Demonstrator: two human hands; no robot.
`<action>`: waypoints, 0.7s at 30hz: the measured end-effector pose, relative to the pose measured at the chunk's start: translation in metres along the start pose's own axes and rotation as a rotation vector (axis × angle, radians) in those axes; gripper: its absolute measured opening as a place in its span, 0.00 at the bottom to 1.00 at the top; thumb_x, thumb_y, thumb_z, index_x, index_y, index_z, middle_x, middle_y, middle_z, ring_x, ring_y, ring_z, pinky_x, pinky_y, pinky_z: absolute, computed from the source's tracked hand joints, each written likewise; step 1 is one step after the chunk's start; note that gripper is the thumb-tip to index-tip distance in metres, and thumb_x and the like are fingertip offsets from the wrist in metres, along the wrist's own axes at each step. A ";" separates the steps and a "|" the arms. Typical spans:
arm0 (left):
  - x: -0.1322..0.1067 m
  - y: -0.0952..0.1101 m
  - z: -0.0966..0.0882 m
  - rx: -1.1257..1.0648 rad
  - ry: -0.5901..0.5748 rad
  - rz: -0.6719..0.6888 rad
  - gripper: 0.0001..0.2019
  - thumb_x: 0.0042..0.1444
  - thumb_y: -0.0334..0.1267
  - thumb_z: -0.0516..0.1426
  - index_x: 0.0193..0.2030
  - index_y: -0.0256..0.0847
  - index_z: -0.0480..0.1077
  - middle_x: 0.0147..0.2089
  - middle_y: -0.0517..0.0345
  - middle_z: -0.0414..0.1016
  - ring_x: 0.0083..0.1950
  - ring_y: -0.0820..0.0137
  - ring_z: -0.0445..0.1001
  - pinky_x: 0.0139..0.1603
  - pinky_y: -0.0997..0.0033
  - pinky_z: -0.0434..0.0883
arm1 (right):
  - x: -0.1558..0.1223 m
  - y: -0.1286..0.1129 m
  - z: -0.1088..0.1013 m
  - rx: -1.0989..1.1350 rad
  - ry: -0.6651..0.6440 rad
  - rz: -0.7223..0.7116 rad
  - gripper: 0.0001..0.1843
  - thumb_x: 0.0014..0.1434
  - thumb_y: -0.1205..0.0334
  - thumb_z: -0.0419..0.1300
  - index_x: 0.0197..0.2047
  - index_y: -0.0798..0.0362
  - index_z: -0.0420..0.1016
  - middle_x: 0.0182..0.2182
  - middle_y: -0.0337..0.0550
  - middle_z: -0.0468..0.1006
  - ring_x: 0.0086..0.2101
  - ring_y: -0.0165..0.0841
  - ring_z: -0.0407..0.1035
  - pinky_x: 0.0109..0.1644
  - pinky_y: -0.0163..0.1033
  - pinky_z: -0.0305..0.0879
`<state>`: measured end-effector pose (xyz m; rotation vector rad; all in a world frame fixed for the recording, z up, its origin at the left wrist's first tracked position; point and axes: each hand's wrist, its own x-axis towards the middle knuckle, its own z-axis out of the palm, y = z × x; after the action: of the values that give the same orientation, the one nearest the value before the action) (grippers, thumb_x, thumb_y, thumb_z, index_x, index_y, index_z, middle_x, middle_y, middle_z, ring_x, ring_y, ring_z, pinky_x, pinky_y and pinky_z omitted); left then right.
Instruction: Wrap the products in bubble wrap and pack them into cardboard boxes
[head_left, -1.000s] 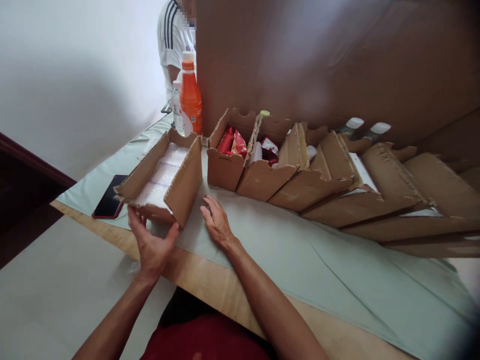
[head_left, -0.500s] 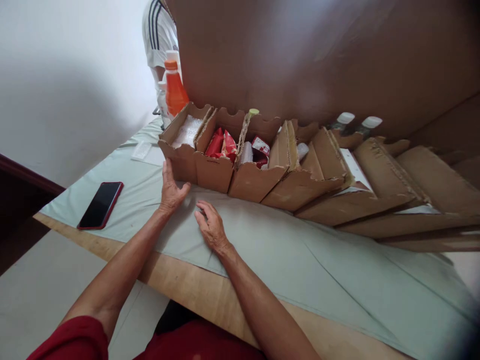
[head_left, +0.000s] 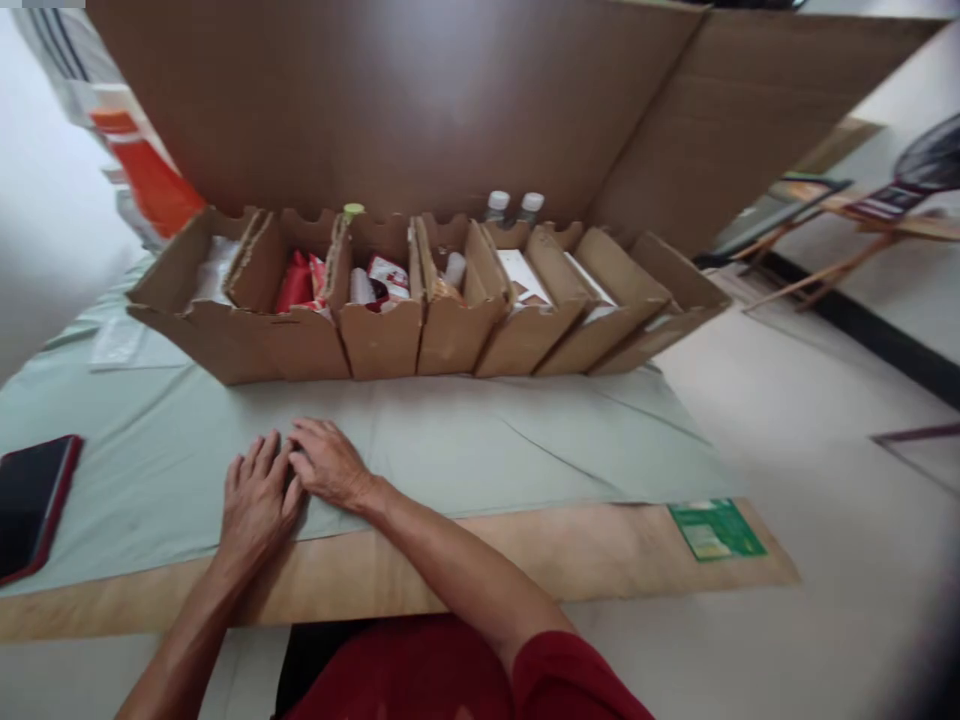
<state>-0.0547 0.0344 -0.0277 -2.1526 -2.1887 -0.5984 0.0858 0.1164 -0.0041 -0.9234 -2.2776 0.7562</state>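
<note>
My left hand (head_left: 259,495) lies on the pale green cloth (head_left: 450,440) near the table's front edge, palm down with its fingers stretched out. Just right of it, my right hand (head_left: 330,465) rests with fingers reaching toward the left hand's thumb, the two touching or nearly so. Neither hand holds anything. Beyond them runs a row of cardboard boxes (head_left: 386,340) with open tops. Bubble wrap (head_left: 216,270) shows in the leftmost box, and red packets (head_left: 300,280) fill the one beside it. White flat items (head_left: 523,276) stick up in boxes farther right.
A phone (head_left: 34,500) in a red case lies at the left. An orange bottle (head_left: 150,180) stands behind the boxes, with a tall cardboard panel (head_left: 390,110) at the back. A green sticker (head_left: 716,528) marks the wooden edge. A fan (head_left: 930,165) is at far right.
My left hand has come off the leftmost box and back to the cloth beside my right hand. The view has turned right, showing the row's end and the floor.
</note>
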 end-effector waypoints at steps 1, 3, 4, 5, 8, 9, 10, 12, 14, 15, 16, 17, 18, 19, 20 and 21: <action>-0.009 0.002 -0.001 0.037 -0.004 0.034 0.29 0.70 0.45 0.41 0.66 0.29 0.70 0.72 0.29 0.66 0.75 0.43 0.61 0.74 0.36 0.55 | -0.008 -0.003 -0.002 -0.034 -0.016 -0.008 0.13 0.66 0.66 0.61 0.53 0.57 0.78 0.62 0.54 0.76 0.62 0.38 0.69 0.71 0.44 0.62; -0.024 0.007 -0.003 0.088 -0.009 0.084 0.30 0.71 0.45 0.40 0.65 0.28 0.71 0.72 0.28 0.66 0.75 0.42 0.62 0.73 0.36 0.56 | -0.030 -0.010 -0.006 -0.095 -0.036 -0.021 0.14 0.66 0.66 0.61 0.54 0.59 0.78 0.63 0.54 0.76 0.64 0.39 0.67 0.72 0.44 0.60; -0.031 0.010 -0.005 0.106 -0.011 0.098 0.31 0.71 0.46 0.39 0.65 0.28 0.71 0.72 0.28 0.65 0.75 0.42 0.62 0.73 0.36 0.56 | -0.043 -0.013 -0.008 -0.120 -0.042 -0.025 0.15 0.67 0.65 0.61 0.55 0.59 0.77 0.63 0.54 0.75 0.65 0.40 0.65 0.72 0.44 0.60; -0.036 0.013 -0.007 0.119 -0.012 0.108 0.31 0.72 0.47 0.39 0.65 0.28 0.71 0.72 0.28 0.65 0.74 0.41 0.62 0.73 0.36 0.56 | -0.056 -0.015 -0.010 -0.142 -0.046 -0.029 0.15 0.67 0.65 0.61 0.56 0.59 0.77 0.64 0.53 0.75 0.66 0.41 0.64 0.72 0.44 0.61; -0.044 0.020 -0.012 0.138 -0.017 0.108 0.33 0.72 0.49 0.38 0.66 0.26 0.71 0.72 0.27 0.65 0.74 0.40 0.63 0.72 0.36 0.57 | -0.095 -0.020 -0.017 -0.187 -0.050 -0.044 0.16 0.68 0.62 0.60 0.57 0.57 0.76 0.65 0.51 0.74 0.67 0.43 0.61 0.70 0.48 0.62; -0.045 0.021 -0.014 0.139 -0.020 0.104 0.34 0.72 0.49 0.38 0.66 0.25 0.71 0.72 0.26 0.66 0.73 0.39 0.63 0.72 0.36 0.57 | -0.107 -0.022 -0.020 -0.203 -0.051 -0.047 0.16 0.69 0.61 0.60 0.57 0.56 0.76 0.65 0.51 0.73 0.68 0.44 0.60 0.70 0.49 0.62; -0.045 0.022 -0.015 0.140 -0.025 0.099 0.34 0.72 0.49 0.38 0.66 0.25 0.71 0.72 0.26 0.66 0.73 0.39 0.63 0.72 0.36 0.57 | -0.118 -0.023 -0.022 -0.222 -0.056 -0.048 0.17 0.69 0.60 0.60 0.58 0.56 0.75 0.66 0.50 0.73 0.68 0.44 0.60 0.70 0.49 0.62; -0.045 0.024 -0.017 0.143 -0.037 0.088 0.35 0.72 0.50 0.37 0.66 0.25 0.71 0.72 0.26 0.66 0.73 0.39 0.63 0.72 0.36 0.57 | -0.136 -0.027 -0.029 -0.260 -0.073 -0.039 0.18 0.69 0.59 0.61 0.59 0.55 0.75 0.66 0.50 0.72 0.68 0.44 0.60 0.70 0.49 0.63; -0.044 0.025 -0.019 0.148 -0.048 0.076 0.35 0.72 0.50 0.37 0.66 0.25 0.71 0.72 0.27 0.66 0.73 0.40 0.63 0.72 0.37 0.57 | -0.150 -0.031 -0.035 -0.279 -0.088 -0.024 0.18 0.69 0.59 0.61 0.59 0.55 0.75 0.66 0.50 0.72 0.68 0.43 0.60 0.69 0.48 0.63; -0.043 0.025 -0.019 0.152 -0.053 0.070 0.35 0.72 0.50 0.37 0.66 0.25 0.71 0.72 0.27 0.65 0.74 0.40 0.62 0.72 0.38 0.57 | -0.156 -0.032 -0.038 -0.278 -0.089 -0.017 0.17 0.69 0.59 0.61 0.59 0.55 0.75 0.66 0.49 0.73 0.68 0.43 0.60 0.69 0.48 0.63; -0.043 0.026 -0.020 0.155 -0.057 0.065 0.35 0.71 0.50 0.37 0.67 0.25 0.70 0.72 0.28 0.65 0.74 0.41 0.62 0.73 0.38 0.57 | -0.160 -0.033 -0.040 -0.276 -0.086 -0.012 0.17 0.69 0.59 0.61 0.58 0.55 0.76 0.66 0.49 0.73 0.68 0.43 0.60 0.70 0.48 0.63; -0.043 0.026 -0.020 0.159 -0.060 0.061 0.35 0.71 0.50 0.37 0.67 0.25 0.70 0.72 0.28 0.65 0.74 0.41 0.62 0.73 0.39 0.57 | -0.164 -0.034 -0.041 -0.275 -0.081 -0.009 0.17 0.69 0.59 0.61 0.58 0.55 0.76 0.66 0.49 0.73 0.68 0.42 0.60 0.70 0.47 0.62; -0.043 0.027 -0.021 0.163 -0.063 0.058 0.35 0.71 0.50 0.37 0.67 0.25 0.70 0.72 0.28 0.65 0.74 0.41 0.62 0.73 0.39 0.56 | -0.167 -0.034 -0.042 -0.275 -0.076 -0.008 0.16 0.69 0.59 0.61 0.57 0.55 0.77 0.66 0.48 0.73 0.68 0.42 0.60 0.70 0.47 0.62; -0.044 0.028 -0.021 0.167 -0.067 0.058 0.35 0.71 0.50 0.37 0.67 0.25 0.70 0.72 0.28 0.65 0.74 0.41 0.62 0.73 0.39 0.56 | -0.169 -0.034 -0.043 -0.278 -0.073 -0.008 0.16 0.69 0.59 0.61 0.57 0.55 0.77 0.65 0.48 0.74 0.67 0.42 0.61 0.69 0.47 0.62; -0.044 0.029 -0.022 0.170 -0.068 0.059 0.35 0.71 0.50 0.37 0.67 0.25 0.70 0.72 0.28 0.65 0.74 0.42 0.62 0.73 0.40 0.57 | -0.170 -0.034 -0.043 -0.282 -0.070 -0.008 0.15 0.69 0.59 0.61 0.56 0.55 0.78 0.65 0.48 0.74 0.67 0.42 0.61 0.69 0.46 0.63; -0.045 0.029 -0.022 0.175 -0.069 0.062 0.35 0.71 0.50 0.37 0.67 0.25 0.70 0.72 0.28 0.65 0.74 0.41 0.62 0.73 0.40 0.57 | -0.171 -0.034 -0.043 -0.286 -0.067 -0.009 0.15 0.69 0.59 0.61 0.55 0.55 0.78 0.64 0.47 0.75 0.67 0.42 0.62 0.69 0.46 0.63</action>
<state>-0.0299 -0.0154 -0.0120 -2.1711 -2.1094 -0.3214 0.2034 -0.0190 -0.0004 -1.0273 -2.4905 0.4699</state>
